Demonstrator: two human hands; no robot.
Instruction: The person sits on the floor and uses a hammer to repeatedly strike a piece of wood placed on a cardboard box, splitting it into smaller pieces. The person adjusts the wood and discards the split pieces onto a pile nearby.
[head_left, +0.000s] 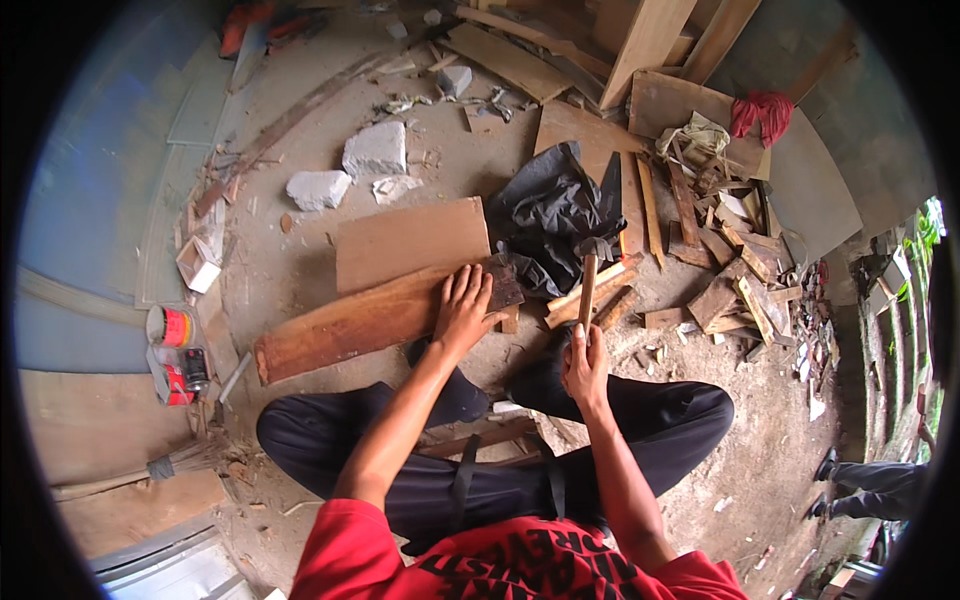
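A long reddish-brown wooden plank (345, 322) lies slanting in front of me, its darker end to the right. My left hand (463, 308) rests on it near that end, fingers spread flat on the wood. In my right hand (585, 365) is a hammer (588, 290), gripped by its wooden handle. Its head points away from me, beside a crumpled black plastic sheet (545, 205). The hammer is apart from the plank. Short wood strips (590, 297) lie just past my right hand.
A flat brown board (410, 240) lies beyond the plank. White blocks (375, 150) sit farther off at the left. Scrap wood (735, 290) is heaped at the right, with a red cloth (762, 118) above it. Another person's legs (870, 490) show at the far right.
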